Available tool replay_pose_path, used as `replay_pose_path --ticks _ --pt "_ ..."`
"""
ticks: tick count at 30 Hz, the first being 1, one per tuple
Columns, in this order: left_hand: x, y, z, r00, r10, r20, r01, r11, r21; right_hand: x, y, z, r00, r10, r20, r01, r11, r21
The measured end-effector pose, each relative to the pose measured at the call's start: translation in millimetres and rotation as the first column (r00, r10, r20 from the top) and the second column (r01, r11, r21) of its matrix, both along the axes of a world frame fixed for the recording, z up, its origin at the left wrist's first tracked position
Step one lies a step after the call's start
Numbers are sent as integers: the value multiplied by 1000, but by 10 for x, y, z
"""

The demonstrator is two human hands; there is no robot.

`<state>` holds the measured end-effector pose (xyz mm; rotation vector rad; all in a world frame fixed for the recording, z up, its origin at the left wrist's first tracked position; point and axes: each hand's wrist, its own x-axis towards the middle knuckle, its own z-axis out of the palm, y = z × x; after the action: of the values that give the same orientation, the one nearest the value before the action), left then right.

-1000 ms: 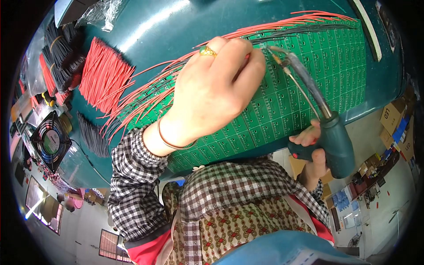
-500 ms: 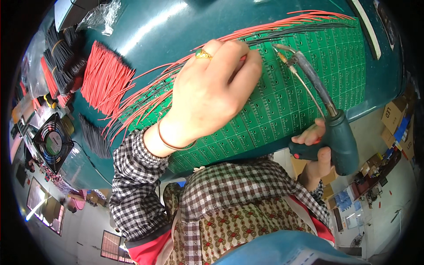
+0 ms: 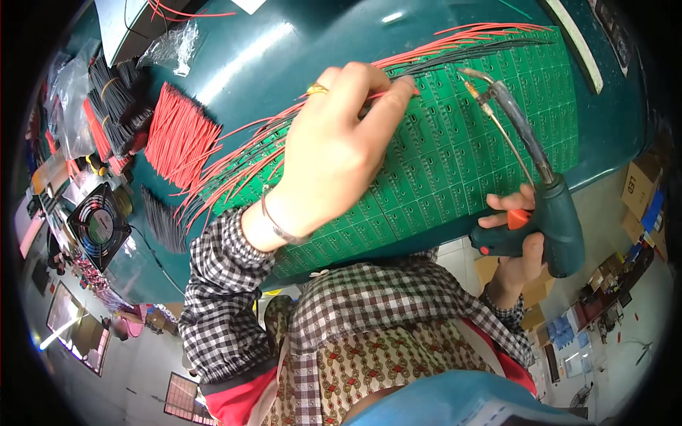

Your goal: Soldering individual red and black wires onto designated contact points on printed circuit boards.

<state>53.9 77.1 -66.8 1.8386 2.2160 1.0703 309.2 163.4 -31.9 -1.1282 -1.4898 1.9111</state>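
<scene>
Here the left hand (image 3: 334,153) lies palm down on a large green panel of circuit boards (image 3: 455,163), its fingers closed in a grip on one red wire (image 3: 376,96) at the panel's far edge; a gold ring sits on one finger and a thin bangle circles the wrist. The panel is a grid of many small identical boards, each printed with pale outlines, and it covers the right half of the dark teal table (image 3: 284,50). Along its far edge runs a long row of red and black leads (image 3: 490,35), fanning out leftward past the hand.

The right hand (image 3: 522,241) is wrapped tight around the handle of a teal pistol-style soldering gun (image 3: 550,220), at the near right edge of the panel, one finger by its orange trigger. The gun's dark barrel slants up and left, and its metal tip (image 3: 470,74) hangs over the boards just right of the left fingertips; whether it touches the panel cannot be told.

On the left of the table lie a bundle of cut red wires (image 3: 181,135) and bundles of black wires (image 3: 117,92), with a small black fan (image 3: 99,224) nearer the edge.
</scene>
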Motion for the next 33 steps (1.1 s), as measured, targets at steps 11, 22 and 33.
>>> replay_pose_path --ticks 11,22,33 --pt "14 30 -168 978 -17 -210 42 993 114 63 -35 -17 996 90 14 -91 996 17" --pt "34 35 -136 972 -17 -235 36 996 77 -15 -69 24 980 161 117 -161 987 -12" --pt "37 29 -121 975 -25 -222 35 999 40 -96 -88 54 983 119 141 -116 993 -31"
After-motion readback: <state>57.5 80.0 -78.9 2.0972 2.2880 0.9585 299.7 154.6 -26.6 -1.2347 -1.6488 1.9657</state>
